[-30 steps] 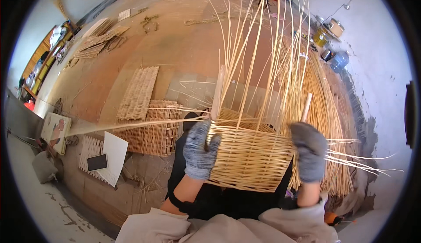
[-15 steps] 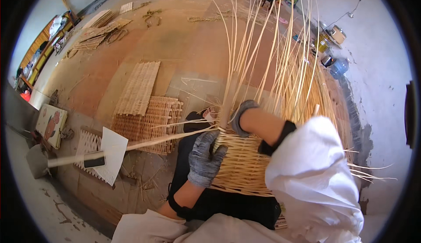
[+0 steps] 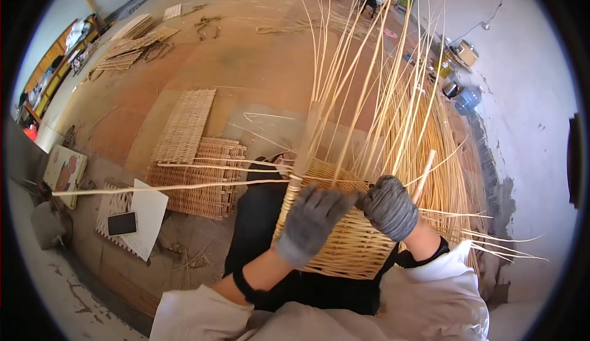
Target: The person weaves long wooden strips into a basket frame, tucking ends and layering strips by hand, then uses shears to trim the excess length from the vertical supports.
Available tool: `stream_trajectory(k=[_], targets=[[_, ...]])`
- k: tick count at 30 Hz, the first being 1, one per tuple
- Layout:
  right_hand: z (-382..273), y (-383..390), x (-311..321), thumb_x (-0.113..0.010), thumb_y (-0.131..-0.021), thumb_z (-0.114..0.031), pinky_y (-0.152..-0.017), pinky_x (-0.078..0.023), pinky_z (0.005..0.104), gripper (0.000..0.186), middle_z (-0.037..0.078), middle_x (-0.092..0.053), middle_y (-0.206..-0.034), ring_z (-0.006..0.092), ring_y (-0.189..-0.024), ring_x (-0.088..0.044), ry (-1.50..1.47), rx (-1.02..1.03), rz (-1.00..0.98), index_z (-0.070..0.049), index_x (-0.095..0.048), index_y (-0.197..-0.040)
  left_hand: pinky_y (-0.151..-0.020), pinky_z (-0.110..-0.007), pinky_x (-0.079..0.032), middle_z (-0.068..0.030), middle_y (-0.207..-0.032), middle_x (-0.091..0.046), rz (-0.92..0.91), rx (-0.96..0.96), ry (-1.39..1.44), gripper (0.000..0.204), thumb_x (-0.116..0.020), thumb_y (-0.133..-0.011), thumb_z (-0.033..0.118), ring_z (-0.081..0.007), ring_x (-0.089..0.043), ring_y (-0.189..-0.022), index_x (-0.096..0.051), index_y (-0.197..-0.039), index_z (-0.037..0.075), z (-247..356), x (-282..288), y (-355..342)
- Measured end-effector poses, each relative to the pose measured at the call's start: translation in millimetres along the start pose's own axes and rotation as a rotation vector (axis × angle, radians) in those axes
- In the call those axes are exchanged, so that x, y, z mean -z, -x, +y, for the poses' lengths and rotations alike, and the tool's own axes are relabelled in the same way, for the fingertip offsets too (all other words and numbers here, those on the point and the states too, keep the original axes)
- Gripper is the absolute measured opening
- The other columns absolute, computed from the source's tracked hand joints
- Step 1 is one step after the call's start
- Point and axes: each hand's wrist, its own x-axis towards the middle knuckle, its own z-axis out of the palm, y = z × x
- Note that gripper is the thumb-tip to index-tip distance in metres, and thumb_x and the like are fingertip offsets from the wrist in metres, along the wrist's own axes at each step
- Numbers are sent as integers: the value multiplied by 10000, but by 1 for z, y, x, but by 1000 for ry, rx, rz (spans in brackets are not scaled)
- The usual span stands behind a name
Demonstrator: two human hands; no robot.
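A partly woven wicker basket [image 3: 347,255] rests on my lap, long thin rods [image 3: 350,113] rising from it. My left hand [image 3: 312,223], in a grey glove, lies over its near woven wall, the fingers pointing right and smeared by motion. Close to those fingertips, my gloved right hand [image 3: 388,209] is curled closed at the top of the weave; what it grips is hidden. A thicker wooden corner post [image 3: 310,135] stands left of the hands, its lower part wrapped with wicker. Loose rod ends [image 3: 166,186] stick out leftward from that corner.
Flat woven panels [image 3: 184,129] lie on the floor at left. Nearby are a white sheet [image 3: 149,215] and a phone [image 3: 123,223]. A big bundle of rods [image 3: 439,138] spreads along the right side. A water jug [image 3: 468,100] stands by the wall.
My right hand has come back from the corner post to the right part of the basket's rim. My left hand has left the corner and moved right over the weave.
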Motion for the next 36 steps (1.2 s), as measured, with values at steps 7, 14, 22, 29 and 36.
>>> stream_trajectory(k=[7, 14, 22, 29, 36], targets=[[-36, 28, 47, -572, -702, -95, -613, -451, 311, 315, 107, -575, -680, 216, -558, -531, 76, -187, 241, -68, -559, -1015, -801, -356, -442, -95, -975, -595, -164, -73, -8, 401, -493, -700, 10, -254, -574, -863, -529, -1094, 74, -10, 2, -5], [39, -39, -37, -509, -814, -80, -704, -458, 264, 393, 126, -569, -911, 179, -787, -566, -418, -734, 452, 19, -394, -1177, -803, -368, -411, -148, -1040, -571, -82, 14, -71, 540, -592, -763, 306, -276, -553, -933, -440, -1169, -17, 26, -16, -21], [-5, 71, -26, -535, -784, -51, -619, -495, 273, 381, 138, -552, -913, 179, -794, -565, -1212, -990, 911, -13, -452, -1153, -984, -496, -178, -139, -1110, -520, -333, -28, -465, 651, -568, -730, 445, -256, -457, -1083, -392, -1239, 81, 54, 4, -14], [46, 44, -9, -591, -735, -32, -706, -489, 378, 591, 248, -398, -1175, 280, -879, -547, -839, -1190, 702, -119, -368, -1275, -958, -576, -59, -137, -1046, -517, -539, 259, -139, 571, -527, -700, 561, -293, -424, -1064, -502, -1173, 243, 91, -45, -48], [-24, 132, 6, -505, -788, 16, -806, -482, 332, 395, 168, -457, -1156, 212, -1047, -475, 146, -1368, 740, -17, -456, -1179, -955, -534, -179, -150, -1094, -471, -257, 125, -118, 472, -557, -690, 507, -317, -442, -1006, -562, -1083, 245, 73, -31, -21]])
